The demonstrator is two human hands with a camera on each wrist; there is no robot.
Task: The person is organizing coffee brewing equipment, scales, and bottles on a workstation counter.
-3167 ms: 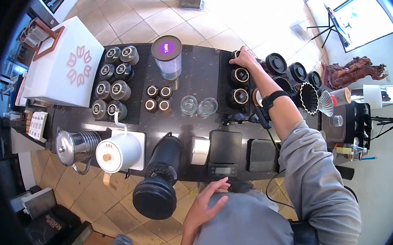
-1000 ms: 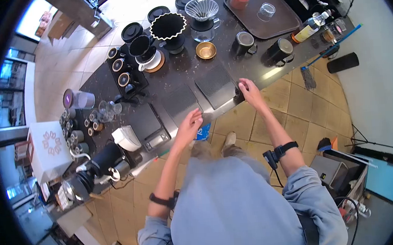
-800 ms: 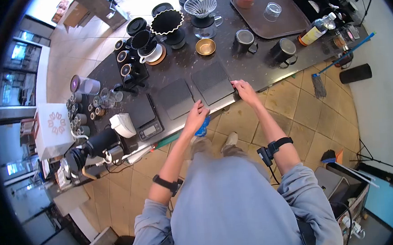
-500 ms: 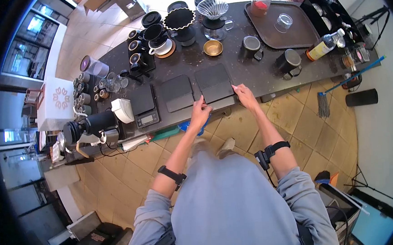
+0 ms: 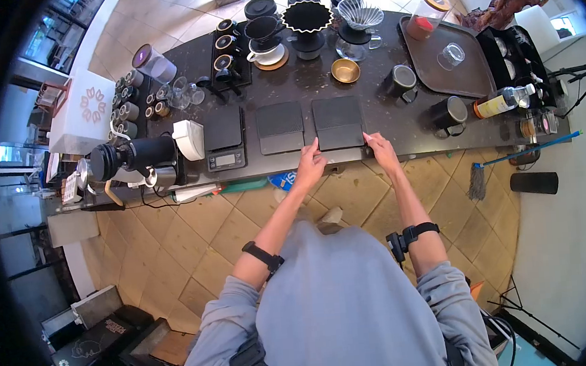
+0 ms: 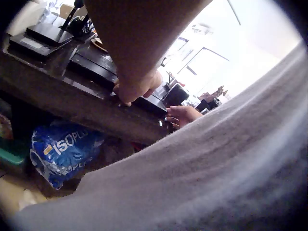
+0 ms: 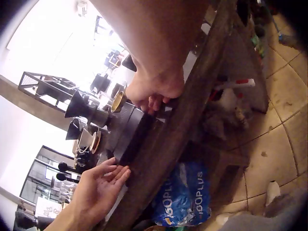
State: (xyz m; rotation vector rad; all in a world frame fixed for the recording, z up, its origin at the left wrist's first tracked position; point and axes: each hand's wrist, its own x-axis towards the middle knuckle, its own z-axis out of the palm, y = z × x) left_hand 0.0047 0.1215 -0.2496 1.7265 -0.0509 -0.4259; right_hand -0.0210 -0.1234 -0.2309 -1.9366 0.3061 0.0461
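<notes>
In the head view a flat black drip tray (image 5: 338, 122) lies near the counter's front edge. My left hand (image 5: 310, 167) is at its near left corner, fingertips right at the edge. On the opposite near corner, my right hand (image 5: 381, 151) has its thumb and fingers against the edge. The right wrist view shows the left palm turned up with loosely extended fingers, and the right fingers bent beside the tray's end. Just left of it lies a second black drip tray (image 5: 280, 127), beyond which sits a black scale (image 5: 225, 139) with a small display.
Behind the trays stand coffee drippers (image 5: 307, 19) and a brass bowl (image 5: 346, 71). To the right are two black lidded mugs (image 5: 448, 114), a brown serving tray (image 5: 449, 80) and a bottle (image 5: 501, 102). A white holder (image 5: 189, 140) and a grinder (image 5: 148, 152) stand left.
My right hand has come from the far mat of dark cups to the tray's right corner. The left hand has risen from my lap to its left corner. The head view has turned.
</notes>
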